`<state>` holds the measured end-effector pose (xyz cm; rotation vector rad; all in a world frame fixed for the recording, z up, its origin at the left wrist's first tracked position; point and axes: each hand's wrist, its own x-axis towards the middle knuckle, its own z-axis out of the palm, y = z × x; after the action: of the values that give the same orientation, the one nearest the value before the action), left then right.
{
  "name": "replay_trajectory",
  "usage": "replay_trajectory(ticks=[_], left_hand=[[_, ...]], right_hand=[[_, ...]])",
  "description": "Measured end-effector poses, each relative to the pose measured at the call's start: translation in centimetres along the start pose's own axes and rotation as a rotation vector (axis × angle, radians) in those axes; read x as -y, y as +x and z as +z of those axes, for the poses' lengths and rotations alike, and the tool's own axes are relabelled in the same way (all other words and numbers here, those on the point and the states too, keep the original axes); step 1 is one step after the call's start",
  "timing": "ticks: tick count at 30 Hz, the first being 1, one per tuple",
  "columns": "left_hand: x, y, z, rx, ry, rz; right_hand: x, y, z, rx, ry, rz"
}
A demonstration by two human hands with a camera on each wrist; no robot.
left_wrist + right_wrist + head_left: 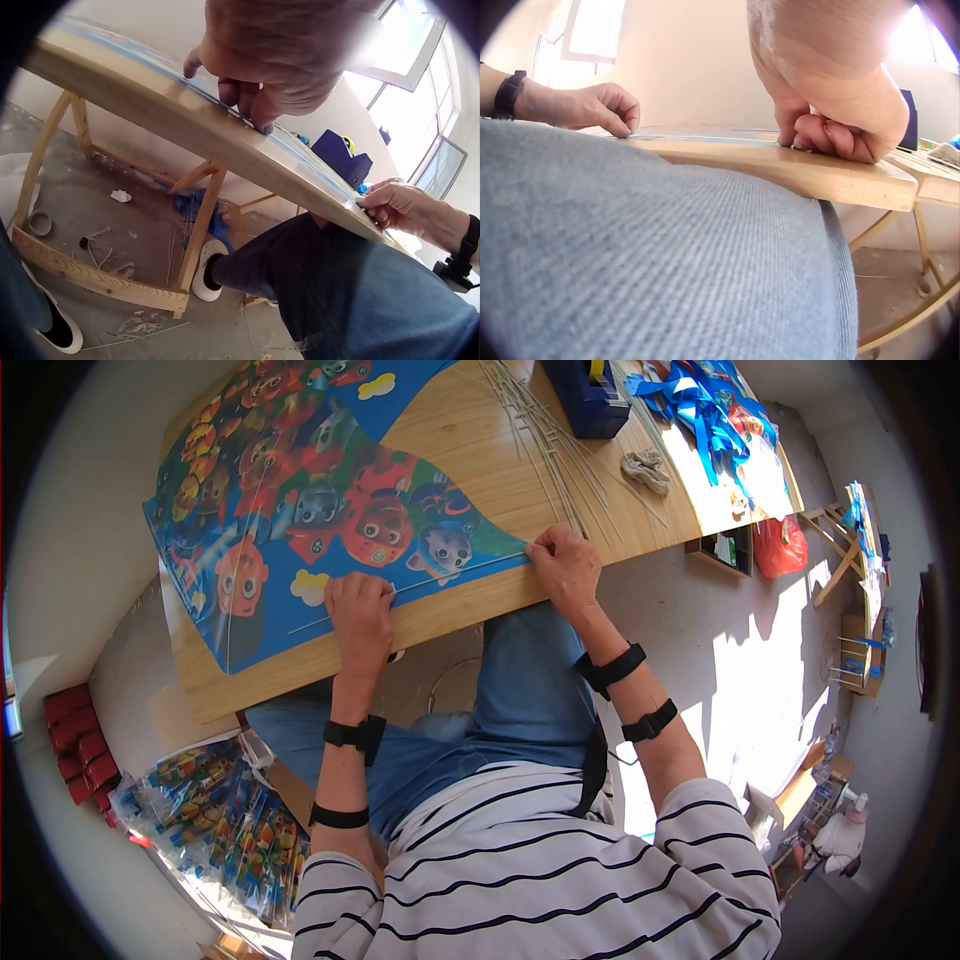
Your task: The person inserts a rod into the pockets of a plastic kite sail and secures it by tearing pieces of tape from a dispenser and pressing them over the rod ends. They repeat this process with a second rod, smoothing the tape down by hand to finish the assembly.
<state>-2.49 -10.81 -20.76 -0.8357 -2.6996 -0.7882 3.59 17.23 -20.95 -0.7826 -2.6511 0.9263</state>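
Note:
A blue sheet [268, 645] printed with cartoon puppies, like a kite sail, lies over the wooden table. A thin white rod [460, 573] runs along its near edge. My left hand [360, 622] pinches the rod partway along, fingers curled at the sheet's edge. At the rod's right end, my right hand [568, 572] pinches it between thumb and forefinger, its other fingers folded in. The right wrist view shows the left hand [604, 107] low at the tabletop, thumb and forefinger together. My right hand's knuckles [832, 135] sit close over the table edge there.
Loose thin sticks [545, 445] lie beyond my right hand, beside a dark blue tape dispenser [592, 405] and a pale crumpled bundle [646, 472]. Blue ribbons [705, 420] are heaped far right. Bagged printed pieces [225, 830] lie low left. My knees are beneath the table edge [150, 112].

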Motion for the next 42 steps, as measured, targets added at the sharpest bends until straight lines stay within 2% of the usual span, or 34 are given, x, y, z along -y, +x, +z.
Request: replay_trajectory(ticks=[16, 19, 25, 42], left_hand=[[0.06, 0.04, -0.12, 0.024, -0.006, -0.021], [-0.20, 0.41, -0.07, -0.056, 0.017, 0.044], [-0.11, 0.41, -0.03, -0.066, -0.004, 0.062], [-0.66, 0.47, -0.15, -0.057, 0.011, 0.022]], right_hand=[[-0.04, -0.06, -0.08, 0.009, 0.052, 0.017], [-0.12, -0.02, -0.05, -0.004, 0.017, -0.001], [-0.41, -0.14, 0.34, -0.037, 0.078, 0.000], [-0.02, -0.17, -0.42, 0.004, 0.102, 0.026]])
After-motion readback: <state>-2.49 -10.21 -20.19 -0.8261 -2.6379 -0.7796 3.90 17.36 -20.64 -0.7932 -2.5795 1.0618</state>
